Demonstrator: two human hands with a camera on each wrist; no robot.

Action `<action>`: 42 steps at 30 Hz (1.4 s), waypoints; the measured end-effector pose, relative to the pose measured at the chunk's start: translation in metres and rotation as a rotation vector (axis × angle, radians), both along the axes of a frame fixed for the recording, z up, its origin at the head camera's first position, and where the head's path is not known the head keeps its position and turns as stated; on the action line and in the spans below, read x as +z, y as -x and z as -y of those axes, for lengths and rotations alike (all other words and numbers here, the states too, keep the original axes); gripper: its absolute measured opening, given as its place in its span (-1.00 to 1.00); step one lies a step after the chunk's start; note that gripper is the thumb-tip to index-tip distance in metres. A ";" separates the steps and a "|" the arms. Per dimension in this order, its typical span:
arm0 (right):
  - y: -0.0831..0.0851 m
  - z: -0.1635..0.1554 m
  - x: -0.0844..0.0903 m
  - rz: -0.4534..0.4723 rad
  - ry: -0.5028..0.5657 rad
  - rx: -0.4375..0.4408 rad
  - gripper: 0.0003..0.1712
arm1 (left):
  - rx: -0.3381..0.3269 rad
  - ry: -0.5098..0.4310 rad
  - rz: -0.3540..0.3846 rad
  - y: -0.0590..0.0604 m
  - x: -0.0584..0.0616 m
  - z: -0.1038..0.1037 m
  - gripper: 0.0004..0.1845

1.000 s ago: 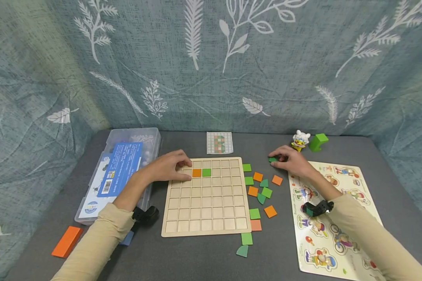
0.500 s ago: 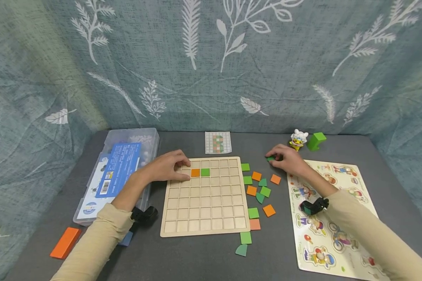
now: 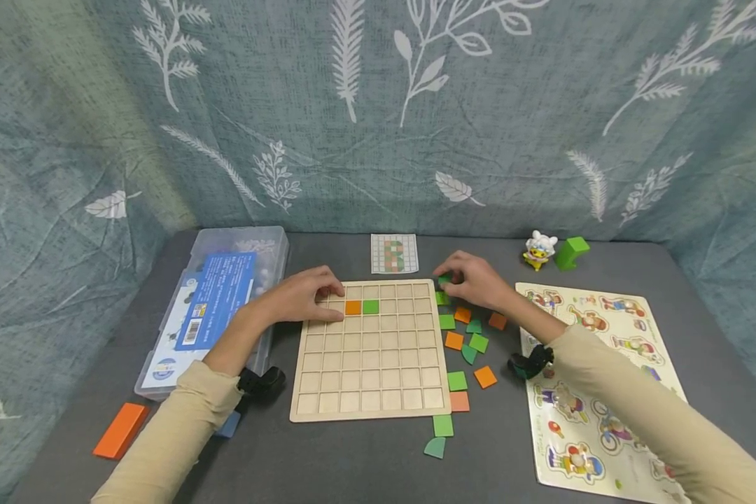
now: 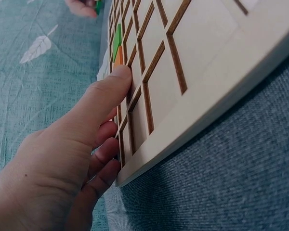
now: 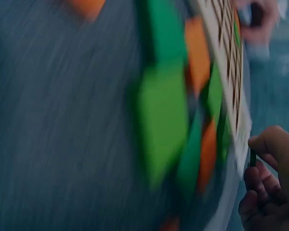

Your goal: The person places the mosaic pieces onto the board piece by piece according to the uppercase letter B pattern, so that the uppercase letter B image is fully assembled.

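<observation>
The left hand point(image 3: 305, 297) rests flat on the wooden grid board point(image 3: 370, 392), fingers relaxed, steadying its far-left corner. The right hand point(image 3: 472, 280) pinches a green tile point(image 3: 444, 279) just above the board's far-right corner, beside the loose tiles point(image 3: 466, 336)

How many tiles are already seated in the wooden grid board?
2: an orange tile and a green tile, side by side in the second row of the wooden grid board, just beside the left hand. That hand may hide a cell or two.
</observation>
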State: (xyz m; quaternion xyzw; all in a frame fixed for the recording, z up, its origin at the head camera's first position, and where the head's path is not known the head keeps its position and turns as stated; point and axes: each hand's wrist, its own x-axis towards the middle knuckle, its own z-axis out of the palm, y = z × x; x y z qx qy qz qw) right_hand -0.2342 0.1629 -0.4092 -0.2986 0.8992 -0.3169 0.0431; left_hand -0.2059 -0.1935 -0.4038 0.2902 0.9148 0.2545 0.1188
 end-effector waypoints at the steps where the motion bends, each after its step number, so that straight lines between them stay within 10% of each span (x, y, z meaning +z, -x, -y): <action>1: -0.003 0.009 0.000 0.001 0.009 0.027 -0.75 | 0.001 -0.001 -0.002 0.000 0.000 0.000 -0.59; 12: -0.022 0.074 -0.007 0.003 0.015 0.237 -0.79 | 0.001 0.002 0.009 0.003 0.000 -0.003 -0.59; 42: -0.023 0.080 -0.008 0.021 0.065 0.237 -0.76 | 0.001 -0.003 0.009 0.002 -0.001 0.000 -0.60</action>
